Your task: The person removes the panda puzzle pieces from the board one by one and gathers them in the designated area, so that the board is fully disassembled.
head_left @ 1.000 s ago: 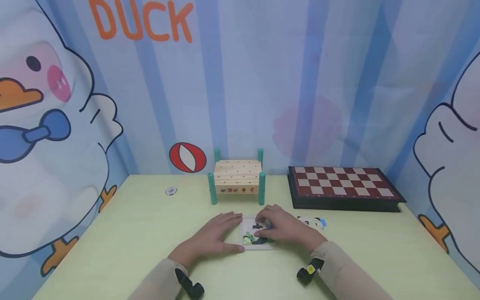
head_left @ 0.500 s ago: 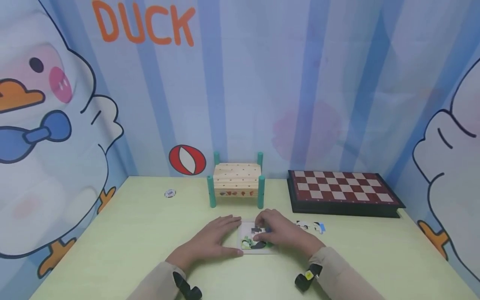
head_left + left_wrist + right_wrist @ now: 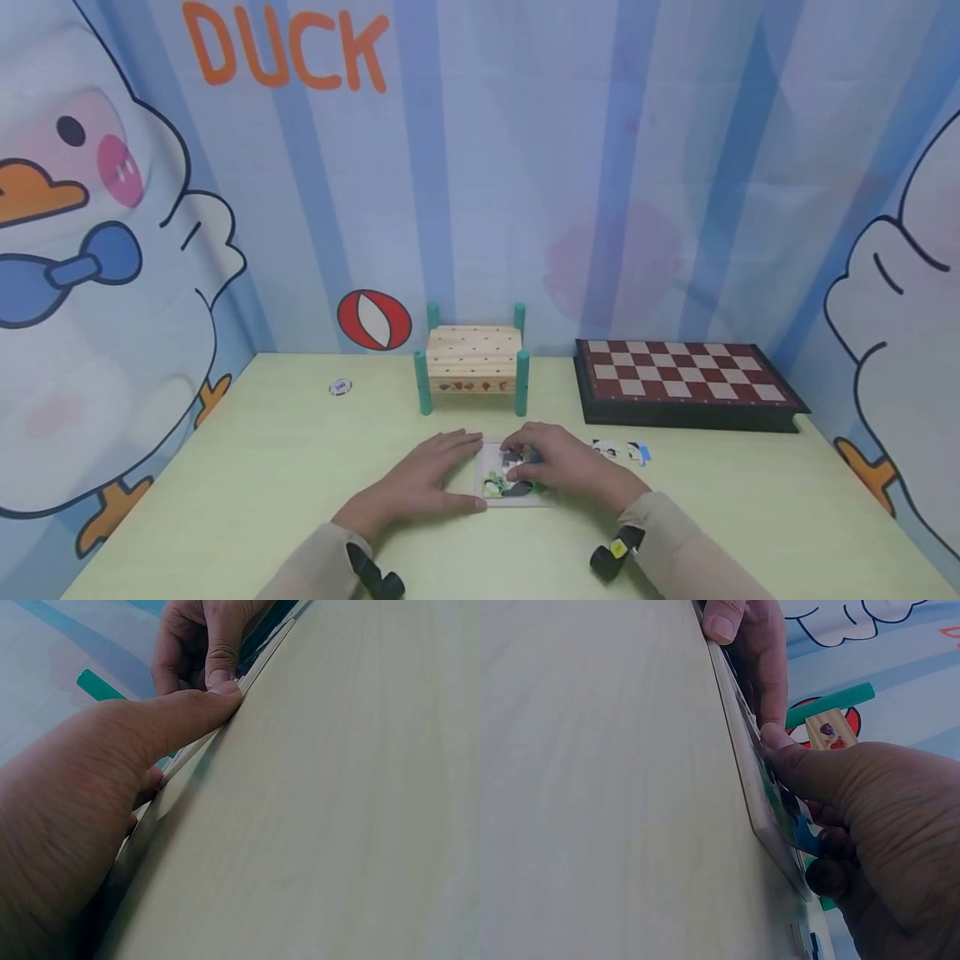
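Observation:
A small jigsaw board (image 3: 517, 503) with a pale rim and panda-like artwork lies flat on the table, in the middle of the head view. My left hand (image 3: 420, 475) rests at its left side, long fingers stretched to the far corner and thumb on the near corner. Over the board's right part, my right hand (image 3: 566, 460) curls its fingers and pinches a puzzle piece (image 3: 512, 460), mostly hidden beneath them. In the right wrist view, a blue-edged piece (image 3: 804, 836) overhangs the board's rim by the curled fingers. Loose puzzle pieces (image 3: 637, 453) lie right of that hand.
Behind the board stands a small wooden toy bed (image 3: 476, 350) with green posts. A folded chessboard case (image 3: 686, 383) occupies the back right. Toward the back left lies a round white chip (image 3: 340, 387). A printed duck curtain (image 3: 510, 167) closes off the table's far side.
My right fingertips have shifted slightly left over the board, covering more of the dark piece. My left hand keeps its place at the board's left edge.

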Tool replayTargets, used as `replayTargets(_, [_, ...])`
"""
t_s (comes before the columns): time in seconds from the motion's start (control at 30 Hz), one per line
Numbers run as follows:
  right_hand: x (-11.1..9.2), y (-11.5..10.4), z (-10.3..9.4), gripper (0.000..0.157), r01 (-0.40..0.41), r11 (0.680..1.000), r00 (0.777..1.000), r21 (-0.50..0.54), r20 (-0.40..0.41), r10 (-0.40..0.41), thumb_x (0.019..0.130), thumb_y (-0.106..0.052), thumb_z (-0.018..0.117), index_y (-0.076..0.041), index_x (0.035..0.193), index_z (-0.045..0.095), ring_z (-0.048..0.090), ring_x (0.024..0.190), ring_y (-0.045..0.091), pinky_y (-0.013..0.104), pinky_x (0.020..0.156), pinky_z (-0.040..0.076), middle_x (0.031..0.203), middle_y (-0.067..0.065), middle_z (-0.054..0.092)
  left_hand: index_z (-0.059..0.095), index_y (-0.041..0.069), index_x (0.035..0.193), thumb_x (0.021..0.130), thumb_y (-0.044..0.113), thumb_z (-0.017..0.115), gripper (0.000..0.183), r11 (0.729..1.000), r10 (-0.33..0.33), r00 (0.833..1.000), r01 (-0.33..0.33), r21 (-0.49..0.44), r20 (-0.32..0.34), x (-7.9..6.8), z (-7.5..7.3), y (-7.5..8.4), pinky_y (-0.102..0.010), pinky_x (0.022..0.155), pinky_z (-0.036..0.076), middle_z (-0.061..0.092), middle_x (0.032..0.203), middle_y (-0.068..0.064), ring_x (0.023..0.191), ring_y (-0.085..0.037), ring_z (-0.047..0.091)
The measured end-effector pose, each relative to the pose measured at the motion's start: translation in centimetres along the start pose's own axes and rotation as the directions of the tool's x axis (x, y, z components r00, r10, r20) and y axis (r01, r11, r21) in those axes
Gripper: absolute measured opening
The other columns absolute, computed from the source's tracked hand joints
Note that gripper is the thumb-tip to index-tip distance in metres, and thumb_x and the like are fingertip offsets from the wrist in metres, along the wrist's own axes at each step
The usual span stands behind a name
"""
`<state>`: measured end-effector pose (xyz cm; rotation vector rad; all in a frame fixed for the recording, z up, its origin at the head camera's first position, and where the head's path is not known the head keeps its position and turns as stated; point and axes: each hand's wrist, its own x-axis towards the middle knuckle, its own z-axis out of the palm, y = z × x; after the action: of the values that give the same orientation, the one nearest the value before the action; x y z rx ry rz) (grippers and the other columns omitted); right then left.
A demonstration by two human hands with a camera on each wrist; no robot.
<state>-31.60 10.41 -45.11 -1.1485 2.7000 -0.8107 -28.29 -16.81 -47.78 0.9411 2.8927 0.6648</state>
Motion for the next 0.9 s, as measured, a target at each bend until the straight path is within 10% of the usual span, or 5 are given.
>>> replayTargets(0.9, [-0.48, -0.59, -0.32, 0.019, 0.014, 0.997, 0.998, 0.082, 0.065, -0.019, 0.096, -0.033, 0.069, -0.031, 0.110, 0.057, 0.059, 0.077, 0.006, 0.025, 0.068, 0.054, 0.090, -0.015, 0.064, 0.038, 0.025, 0.157, 0.083, 0.079, 0.055, 0.093, 1.000, -0.018, 1.000, 0.018, 0.005, 0.010, -0.32, -0.21, 0.36, -0.049, 0.123, 0.015, 0.031, 0.162, 0.011, 0.152, -0.020, 0.020])
